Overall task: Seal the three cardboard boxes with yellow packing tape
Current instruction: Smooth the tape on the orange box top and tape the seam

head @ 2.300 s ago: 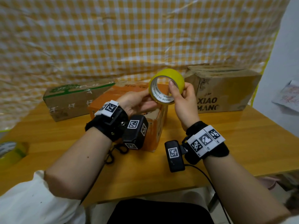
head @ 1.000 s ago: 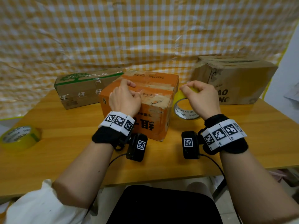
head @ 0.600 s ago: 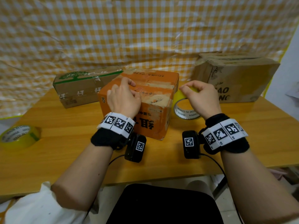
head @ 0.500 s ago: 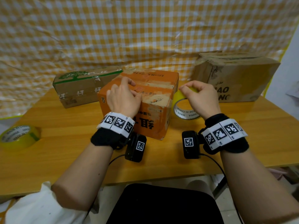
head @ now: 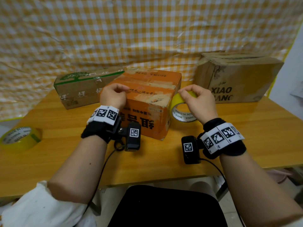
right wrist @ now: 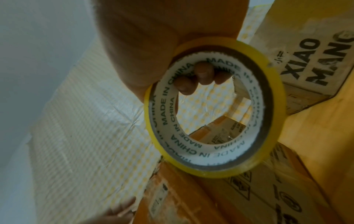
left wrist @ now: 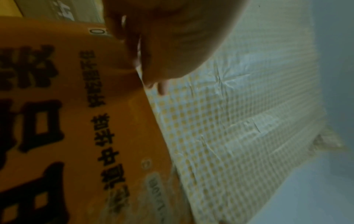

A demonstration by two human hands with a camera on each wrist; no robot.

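Table [head: 246, 128] scene first: I see the head view has dropped lower than 2.3 s ago, when both hands held the roll up in the air. Orange box [head: 147, 99] now sits right under my grips, with the green-printed box [head: 85, 86] off beyond the left hand and the XIAO MANG box [head: 237, 79] past the right one. Neither far box shows fresh yellow tape that I can make out.

Right hand [head: 198, 102] has come down beside the orange box's right edge, fingers [right wrist: 204, 74] curled through the core of the yellow tape roll [head: 183, 110], thumb over the outside. Left hand [head: 113, 95] has moved onto the box top, fingers curled, pinching or pressing something at the lid. I think it is the tape end, but the strip itself is too faint to confirm.

So I judge the first seal is only starting, with no box done yet. A spare tape roll [head: 19, 138] lies well off to the left of the left hand.
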